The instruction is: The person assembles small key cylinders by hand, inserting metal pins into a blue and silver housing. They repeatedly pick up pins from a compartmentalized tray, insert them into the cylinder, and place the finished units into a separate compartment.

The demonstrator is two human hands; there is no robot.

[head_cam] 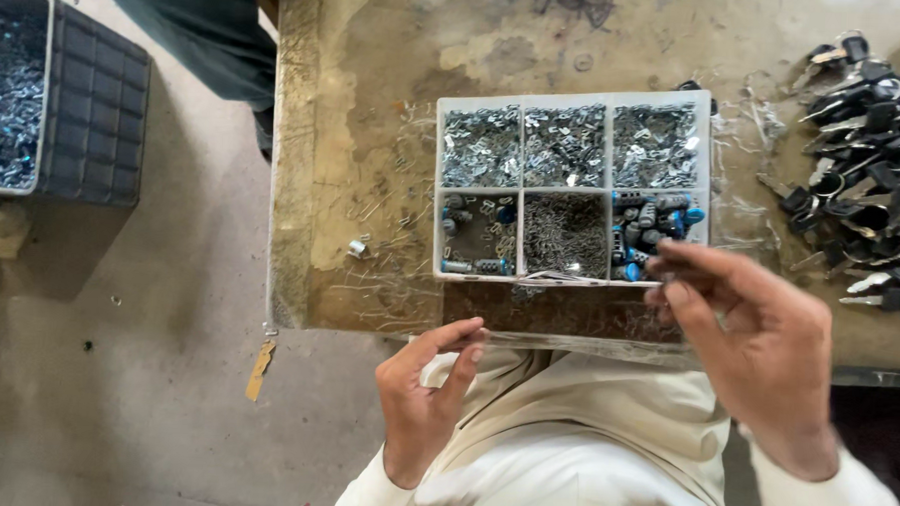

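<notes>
Head view: right hand (756,348) is pinching something tiny, can't tell what, at near right compartment of parts tray (575,96); left hand (427,394) is waiting open, empty, near table edge.

The single head-worn view looks almost straight down from above the person's chest, so the cream cloth of their shirt (563,456) fills the lower middle of the frame and both raised hands sit close under the lens. It faces forward across the worn, scratched brown worktable (374,131), whose near edge runs across the lower middle, with the white six-compartment plastic tray (521,189) near the centre at moderate distance. The grey concrete floor (167,373) takes the left third, much farther away.
</notes>
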